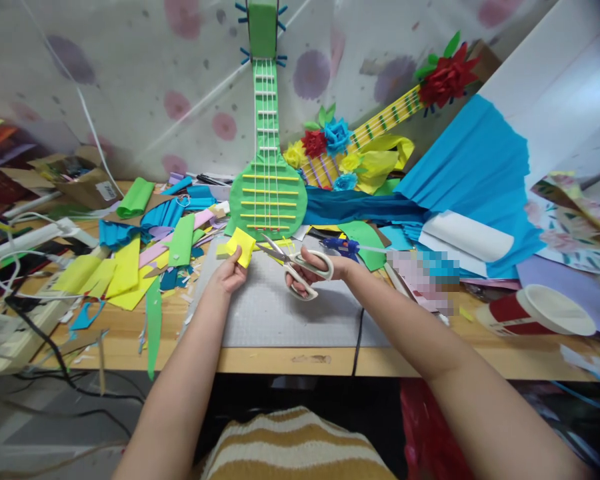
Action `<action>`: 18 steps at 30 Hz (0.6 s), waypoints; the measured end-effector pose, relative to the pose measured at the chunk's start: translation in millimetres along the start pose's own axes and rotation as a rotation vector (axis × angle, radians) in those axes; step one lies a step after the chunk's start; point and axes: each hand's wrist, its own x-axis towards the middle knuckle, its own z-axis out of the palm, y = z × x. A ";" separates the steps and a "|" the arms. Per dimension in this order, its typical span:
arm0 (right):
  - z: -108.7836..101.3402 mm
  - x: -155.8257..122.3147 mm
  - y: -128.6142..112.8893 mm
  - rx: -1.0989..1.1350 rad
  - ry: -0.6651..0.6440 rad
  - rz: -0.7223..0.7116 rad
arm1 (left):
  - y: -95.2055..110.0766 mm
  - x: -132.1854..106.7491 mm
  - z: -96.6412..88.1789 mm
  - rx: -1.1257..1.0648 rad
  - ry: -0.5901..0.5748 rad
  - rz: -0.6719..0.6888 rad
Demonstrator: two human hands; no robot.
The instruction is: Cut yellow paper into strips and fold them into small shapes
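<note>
Between the thumb and fingers of my left hand (233, 271) is a small piece of yellow paper (242, 247). My right hand (307, 273) has its fingers through the pale handles of a pair of scissors (325, 265). The blades are parted and point left, close to the yellow paper; whether they touch it I cannot tell. Both hands are above a grey cutting mat (265, 327). Just behind them a green paper lute (267, 200) with white strings and yellow strips stands upright against the wall covering.
A blue glue gun (343, 247) lies right of the scissors. Paper scraps (125, 267) and cables crowd the left side. At the right are a paper cup (535, 312) and pleated blue paper (475, 167). A yellow paper instrument (387, 123) with flowers leans behind.
</note>
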 end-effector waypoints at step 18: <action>-5.0 5.1 0.9 -0.011 -0.032 0.033 | 3.4 3.8 -4.2 -0.013 0.016 0.114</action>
